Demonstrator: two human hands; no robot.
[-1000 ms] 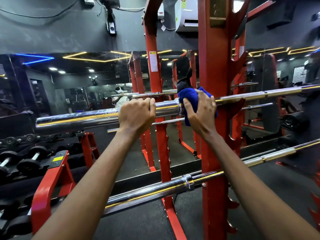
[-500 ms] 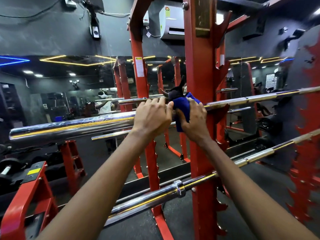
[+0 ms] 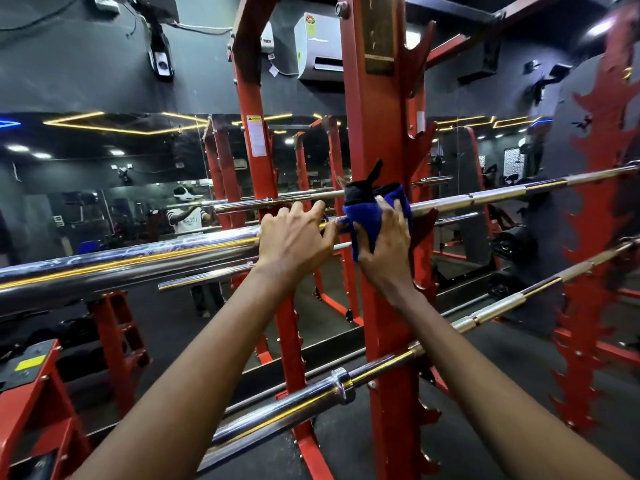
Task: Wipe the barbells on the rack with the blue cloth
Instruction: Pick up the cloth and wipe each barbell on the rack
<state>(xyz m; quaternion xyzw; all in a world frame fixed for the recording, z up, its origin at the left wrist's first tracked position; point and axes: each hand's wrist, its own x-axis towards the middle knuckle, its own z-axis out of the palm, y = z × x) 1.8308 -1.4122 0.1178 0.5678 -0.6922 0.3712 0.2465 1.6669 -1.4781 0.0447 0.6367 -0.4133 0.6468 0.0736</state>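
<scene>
Centre frame, clutching blue cloth [image 3: 363, 216] round upper barbell [image 3: 138, 258] with right hand [image 3: 384, 247], resting left hand [image 3: 294, 244] loose-fingered alongside; apparently yet to reach lower barbell [image 3: 294, 407].

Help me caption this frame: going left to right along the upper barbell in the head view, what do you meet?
Thick chrome sleeve → left hand → blue cloth → thin barbell shaft. The right hand overlaps the cloth, so omitted.

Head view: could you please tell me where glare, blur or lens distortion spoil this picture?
In the head view, yellow and blue light streaks glare along the chrome of the upper barbell; the head view's wide lens makes the middle rack post lean; also in the head view, the red frame at the right edge is smeared, while the blue cloth looks fairly sharp.
</scene>
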